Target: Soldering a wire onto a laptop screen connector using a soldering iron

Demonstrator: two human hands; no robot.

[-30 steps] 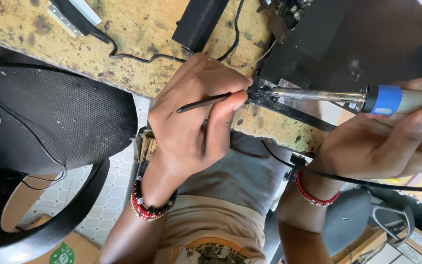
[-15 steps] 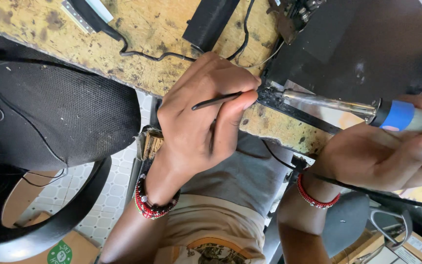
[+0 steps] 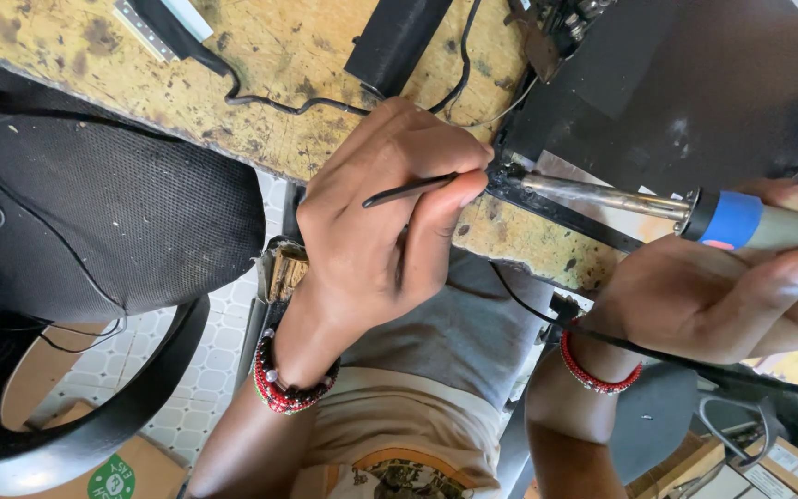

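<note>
My left hand (image 3: 376,217) pinches a thin black rod, probably tweezers (image 3: 408,191), between thumb and fingers, its tip pointing toward the edge of a black device panel (image 3: 695,102). My right hand (image 3: 722,300) grips a soldering iron (image 3: 695,214) with a blue collar, grey handle and metal barrel. The iron's tip meets the black panel's corner right beside my left fingertips. Both wrists wear red beaded bracelets. The exact joint under the fingertips is hidden.
A worn yellow workbench (image 3: 260,65) carries black cables (image 3: 279,97), a black rectangular block (image 3: 394,37) and small metal parts (image 3: 547,28). A black mesh chair back (image 3: 94,203) stands at the left over a tiled floor. Cardboard boxes (image 3: 113,467) lie below.
The view has shifted slightly, so bench and hands sit a little lower and to the right. Both hands keep the same grips, with the iron tip still at the panel's corner.
</note>
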